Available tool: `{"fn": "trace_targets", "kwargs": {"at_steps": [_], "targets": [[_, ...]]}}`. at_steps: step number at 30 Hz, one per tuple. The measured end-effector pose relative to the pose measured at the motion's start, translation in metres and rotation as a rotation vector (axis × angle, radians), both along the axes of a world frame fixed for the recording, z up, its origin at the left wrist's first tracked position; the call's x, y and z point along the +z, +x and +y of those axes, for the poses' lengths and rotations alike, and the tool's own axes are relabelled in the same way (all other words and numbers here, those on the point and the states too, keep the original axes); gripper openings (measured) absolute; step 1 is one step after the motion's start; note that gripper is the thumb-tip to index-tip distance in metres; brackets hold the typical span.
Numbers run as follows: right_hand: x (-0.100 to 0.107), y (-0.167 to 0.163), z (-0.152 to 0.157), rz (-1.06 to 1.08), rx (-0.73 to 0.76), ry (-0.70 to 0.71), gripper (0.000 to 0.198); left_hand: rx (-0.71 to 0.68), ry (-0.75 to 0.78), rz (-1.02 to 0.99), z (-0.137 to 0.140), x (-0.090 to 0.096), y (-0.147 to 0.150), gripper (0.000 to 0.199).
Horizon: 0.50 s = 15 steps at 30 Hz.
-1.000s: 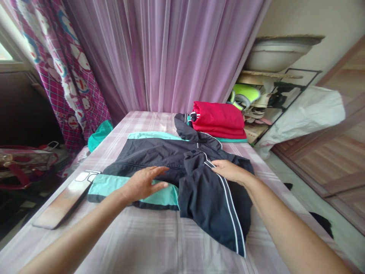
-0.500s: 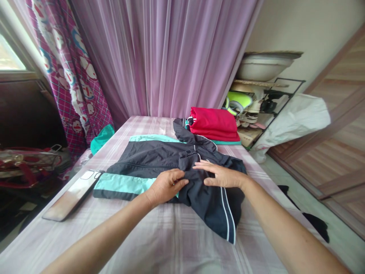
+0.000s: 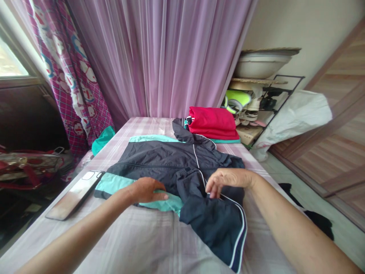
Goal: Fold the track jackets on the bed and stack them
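Observation:
A dark jacket (image 3: 151,154) with turquoise side panels and white piping lies spread on the bed, its collar end to the right. Its near sleeve (image 3: 213,217) is bent across the front and points toward me. My right hand (image 3: 228,180) has its fingers curled down and pinched on the cloth at the top of this sleeve, by the piping. Over the near turquoise panel rests my left hand (image 3: 149,190), thumb stretched out and fingers loosely bent, holding nothing. Some of its fingertips are hidden.
Folded red clothing (image 3: 213,123) lies on a turquoise piece behind the jacket. A phone (image 3: 72,198) lies at the left edge of the checked bedsheet (image 3: 159,243). Beyond are a purple curtain (image 3: 171,57), a shelf rack with a basin (image 3: 262,64), and a white bag (image 3: 299,118).
My left hand has moved left, off the sleeve and onto the turquoise panel. My right hand has lowered and curled at the sleeve. The sleeve has shifted toward me.

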State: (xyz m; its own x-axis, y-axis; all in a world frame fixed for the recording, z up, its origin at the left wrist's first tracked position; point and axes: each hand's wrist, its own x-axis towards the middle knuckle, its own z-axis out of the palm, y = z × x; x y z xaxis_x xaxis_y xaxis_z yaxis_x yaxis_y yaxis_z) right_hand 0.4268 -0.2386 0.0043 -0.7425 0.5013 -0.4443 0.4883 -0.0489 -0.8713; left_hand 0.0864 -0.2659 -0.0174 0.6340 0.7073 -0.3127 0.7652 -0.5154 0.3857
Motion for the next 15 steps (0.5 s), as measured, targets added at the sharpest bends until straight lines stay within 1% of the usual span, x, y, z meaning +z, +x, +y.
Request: {"fn": "trace_targets", "kwargs": {"at_steps": [1,2,3,4,6,7,8,9,10,12,13,15], "targets": [[-0.005,0.002,0.007,-0.004,-0.111,0.033,0.073,-0.048,-0.047,0.046,-0.009,0.003,-0.001,0.037],[-0.011,0.003,0.016,-0.027,-0.238,0.099,0.067,-0.089,-0.074,0.084,-0.018,0.007,0.000,0.031],[-0.017,0.004,0.025,-0.071,-0.370,0.192,0.058,-0.103,-0.079,0.105,-0.027,0.013,0.002,0.025],[-0.022,0.005,0.036,-0.130,-0.491,0.300,0.048,-0.110,-0.124,0.117,-0.035,0.018,0.004,0.022],[-0.031,0.006,0.057,-0.271,-0.675,0.510,0.031,-0.092,-0.343,0.147,-0.041,0.029,0.009,0.022],[-0.034,0.006,0.067,-0.342,-0.737,0.596,0.026,-0.082,-0.453,0.158,-0.039,0.033,0.011,0.023],[-0.036,0.007,0.076,-0.410,-0.784,0.664,0.025,-0.075,-0.510,0.171,-0.034,0.036,0.012,0.025],[-0.037,0.008,0.085,-0.468,-0.822,0.712,0.028,-0.068,-0.493,0.186,-0.024,0.037,0.011,0.026],[-0.038,0.009,0.093,-0.515,-0.851,0.733,0.032,-0.053,-0.395,0.203,-0.012,0.038,0.008,0.026],[-0.040,0.012,0.108,-0.577,-0.899,0.706,0.040,0.017,-0.079,0.263,0.021,0.037,-0.003,0.027],[-0.041,0.014,0.115,-0.592,-0.917,0.669,0.045,0.099,0.060,0.301,0.041,0.035,-0.011,0.028],[-0.045,0.018,0.128,-0.575,-0.964,0.576,0.057,0.282,0.234,0.374,0.082,0.031,-0.030,0.034]]}}
